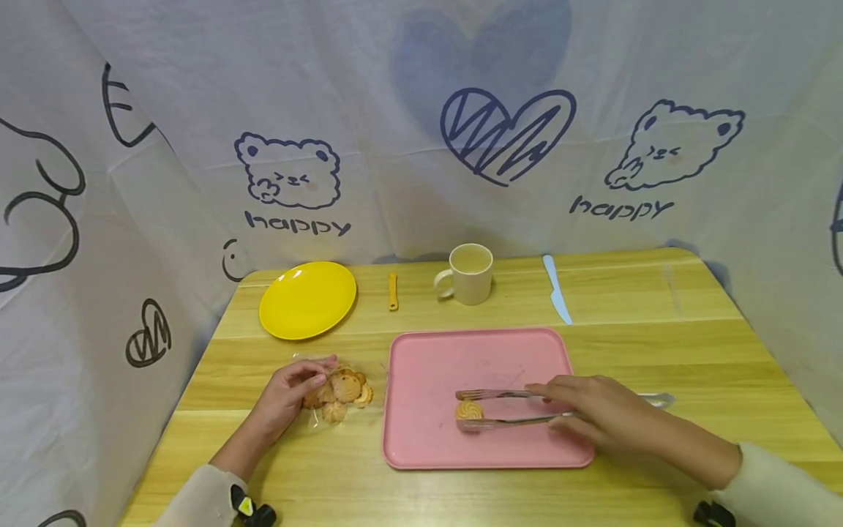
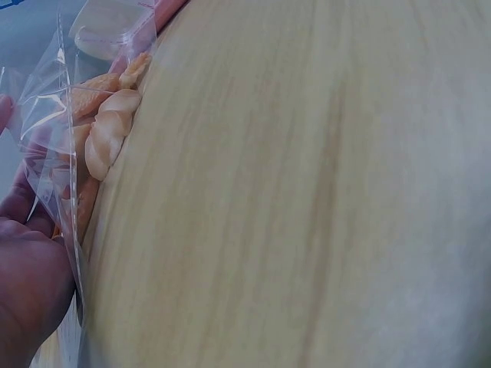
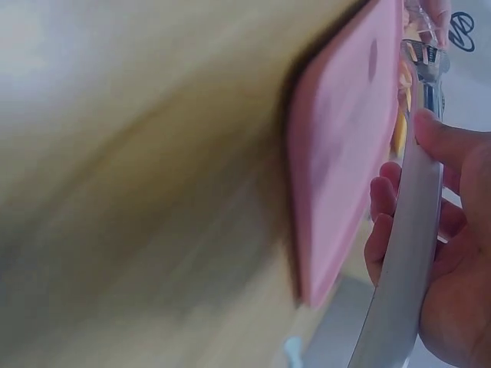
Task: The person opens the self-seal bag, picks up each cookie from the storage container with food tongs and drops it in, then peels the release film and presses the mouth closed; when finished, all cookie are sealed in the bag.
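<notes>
My left hand (image 1: 279,399) holds the edge of a clear plastic bag (image 2: 47,115) of cookies (image 1: 345,384), left of the pink tray (image 1: 428,366). Through the film in the left wrist view, a twisted cookie (image 2: 109,134) shows among others. My right hand (image 1: 609,413) grips metal tongs (image 1: 514,421) around their arms, pointing left over the tray. Between the tong tips is a round swirled cookie (image 1: 470,410), low over the tray's surface. In the right wrist view, the thumb and fingers lie on both sides of the tongs (image 3: 406,261).
A yellow plate (image 1: 308,300) lies at the back left of the wooden table (image 1: 342,483). Along the back are a small orange-yellow handle-like piece (image 1: 393,292), a cream mug (image 1: 471,274) and a pale blue knife (image 1: 557,289). Printed white cloth (image 1: 408,197) hangs behind.
</notes>
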Demonstrator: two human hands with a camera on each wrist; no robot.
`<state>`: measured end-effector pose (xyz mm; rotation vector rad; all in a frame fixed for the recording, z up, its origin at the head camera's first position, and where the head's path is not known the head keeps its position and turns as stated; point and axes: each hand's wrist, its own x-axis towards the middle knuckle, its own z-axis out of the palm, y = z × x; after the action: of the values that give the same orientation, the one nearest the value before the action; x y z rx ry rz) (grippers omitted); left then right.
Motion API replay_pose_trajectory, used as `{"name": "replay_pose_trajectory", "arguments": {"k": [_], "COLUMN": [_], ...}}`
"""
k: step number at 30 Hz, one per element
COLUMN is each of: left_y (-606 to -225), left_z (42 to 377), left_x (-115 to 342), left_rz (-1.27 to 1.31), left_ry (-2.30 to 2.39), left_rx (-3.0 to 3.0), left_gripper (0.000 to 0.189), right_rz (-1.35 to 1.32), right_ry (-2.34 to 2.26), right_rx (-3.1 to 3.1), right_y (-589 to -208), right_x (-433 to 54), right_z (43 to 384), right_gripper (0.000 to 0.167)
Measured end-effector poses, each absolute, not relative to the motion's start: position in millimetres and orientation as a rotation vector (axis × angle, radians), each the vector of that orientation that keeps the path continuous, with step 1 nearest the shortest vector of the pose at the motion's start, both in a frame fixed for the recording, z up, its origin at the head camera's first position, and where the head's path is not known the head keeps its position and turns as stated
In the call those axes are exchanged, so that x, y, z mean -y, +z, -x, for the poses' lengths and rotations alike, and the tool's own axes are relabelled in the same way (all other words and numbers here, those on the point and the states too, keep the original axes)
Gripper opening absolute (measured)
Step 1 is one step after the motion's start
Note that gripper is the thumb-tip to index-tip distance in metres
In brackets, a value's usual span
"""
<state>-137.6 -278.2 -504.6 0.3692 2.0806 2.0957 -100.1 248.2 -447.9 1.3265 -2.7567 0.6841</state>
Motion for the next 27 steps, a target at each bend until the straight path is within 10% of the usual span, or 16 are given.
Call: {"name": "replay_pose_trajectory", "arguments": {"k": [27], "left_y": [-507.8], "left_z": [139.4], "left_x": [280.3], "left_rz": [-0.404], "left_ry": [2.116], "left_rx": [-2.081], "left_gripper": [0.012], "right_rz": [-1.489], "right_ry": [0.619], "right_rx": [2.823], "right_y": [-441.4], "right_x": [-120.0], "right_z": [161.6], "right_gripper": [0.05]}}
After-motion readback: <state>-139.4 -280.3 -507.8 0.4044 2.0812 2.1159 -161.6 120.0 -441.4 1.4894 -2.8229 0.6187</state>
